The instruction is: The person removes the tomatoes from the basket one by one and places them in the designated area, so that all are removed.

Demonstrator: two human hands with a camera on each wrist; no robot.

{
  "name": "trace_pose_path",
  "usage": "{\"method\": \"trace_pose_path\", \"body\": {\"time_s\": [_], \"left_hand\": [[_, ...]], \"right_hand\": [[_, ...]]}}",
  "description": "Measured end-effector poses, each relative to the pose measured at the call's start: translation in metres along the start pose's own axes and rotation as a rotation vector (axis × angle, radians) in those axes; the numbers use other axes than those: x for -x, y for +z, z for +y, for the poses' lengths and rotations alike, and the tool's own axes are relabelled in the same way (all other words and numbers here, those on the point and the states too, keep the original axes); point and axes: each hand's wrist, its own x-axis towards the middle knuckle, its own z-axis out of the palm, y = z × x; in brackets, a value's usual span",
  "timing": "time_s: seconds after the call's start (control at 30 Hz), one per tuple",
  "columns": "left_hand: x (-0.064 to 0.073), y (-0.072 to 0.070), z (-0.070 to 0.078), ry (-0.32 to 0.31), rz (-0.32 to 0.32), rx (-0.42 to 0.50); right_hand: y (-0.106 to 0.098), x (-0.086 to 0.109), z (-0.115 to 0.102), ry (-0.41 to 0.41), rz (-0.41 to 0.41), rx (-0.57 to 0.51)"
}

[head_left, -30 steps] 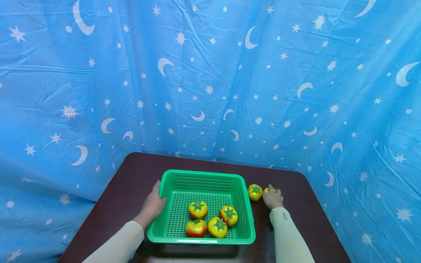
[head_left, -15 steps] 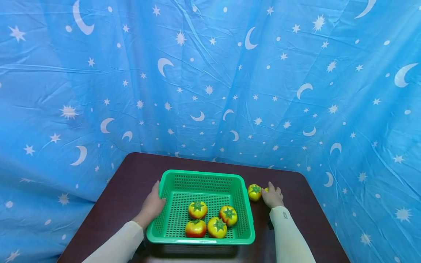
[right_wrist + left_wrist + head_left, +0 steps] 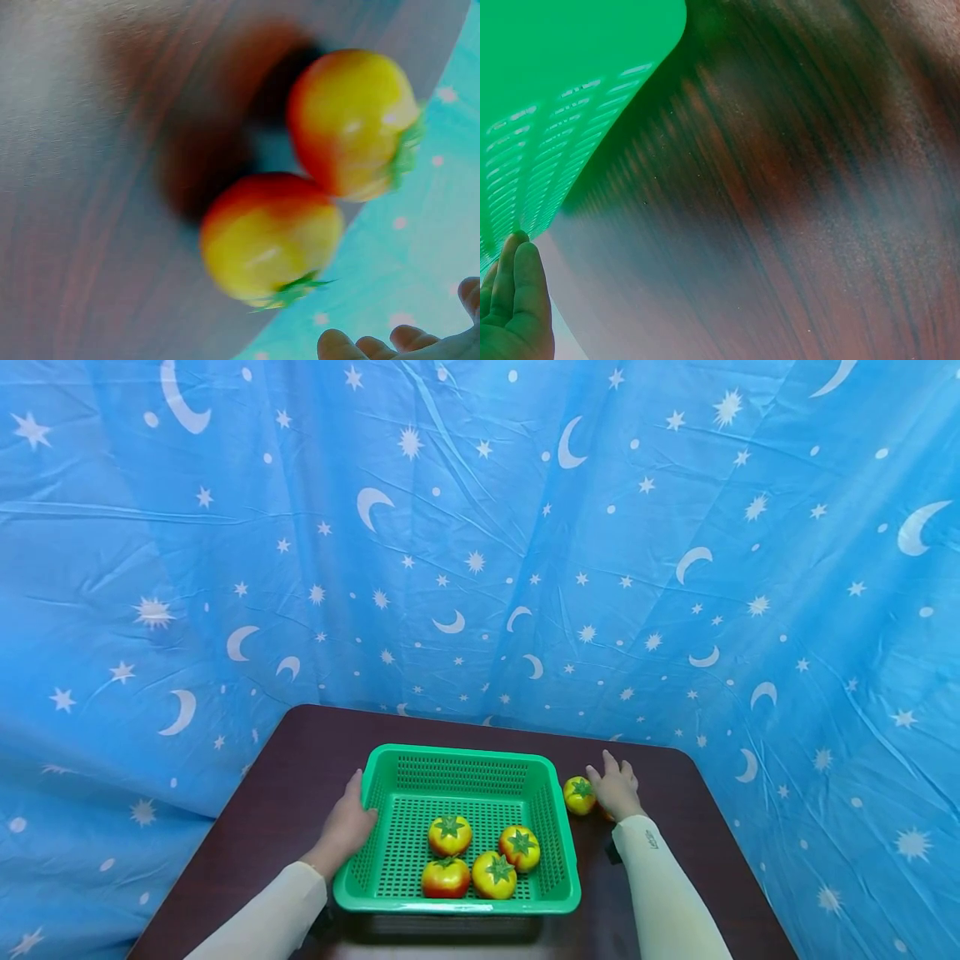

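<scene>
A green plastic basket stands on the dark table with several red-and-yellow tomatoes inside, among them one tomato at the middle. My left hand holds the basket's left side, thumb over the rim. Its fingers lie along the slotted outer wall in the left wrist view. To the right of the basket, my right hand hovers with spread fingers, holding nothing. Beneath it is a tomato, mostly hidden in the head view. Another tomato sits beside that one, close to the basket wall.
The brown wooden table has rounded far corners. A blue curtain with white moons and stars hangs behind it and along both sides.
My right hand has lifted and shifted slightly away from me, its fingers spreading above the tomato. The left hand and the basket keep their places.
</scene>
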Motion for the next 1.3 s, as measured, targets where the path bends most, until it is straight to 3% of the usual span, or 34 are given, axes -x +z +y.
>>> {"method": "trace_pose_path", "body": {"time_s": [0.53, 1.03, 1.3], "left_hand": [[-0.001, 0.000, 0.000, 0.001, 0.009, 0.004], [0.000, 0.000, 0.000, -0.003, 0.006, 0.005], [0.001, 0.000, 0.000, 0.007, 0.015, 0.002]], "right_hand": [[-0.004, -0.001, -0.044, -0.198, -0.019, 0.034], [0.003, 0.016, -0.074, -0.273, -0.042, 0.032], [0.012, 0.023, -0.080, -0.293, -0.042, 0.022]]}}
